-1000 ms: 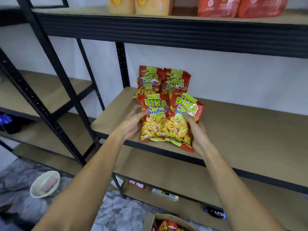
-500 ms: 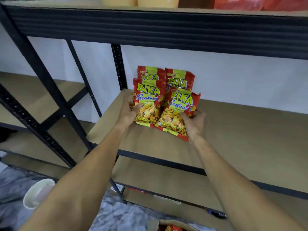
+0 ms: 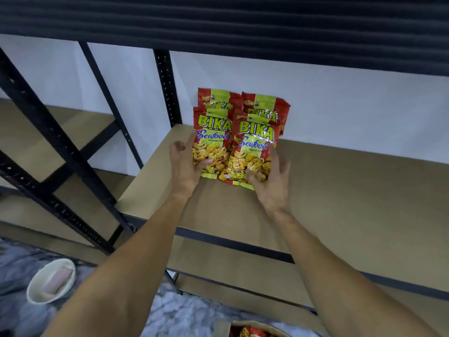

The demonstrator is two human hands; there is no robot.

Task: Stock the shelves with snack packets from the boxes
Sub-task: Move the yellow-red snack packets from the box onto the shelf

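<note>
At the back-left of the middle shelf [image 3: 340, 190], the left front packet [image 3: 211, 139] and right front packet [image 3: 255, 149] stand against 2 rear packets [image 3: 218, 98] by the wall. The left hand [image 3: 184, 166] grips one with its thumb across the face, and the right hand [image 3: 269, 188] clasps the other's lower corner. Only 4 are stocked. The board is mostly bare, and the box [image 3: 255, 331] below holds more.

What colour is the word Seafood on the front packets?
Blue, on both front packets; clearest in the head view.

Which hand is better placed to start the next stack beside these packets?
Right hand, likely: bare shelf lies on its side of the packets; the left hand is by the upright post.
</note>
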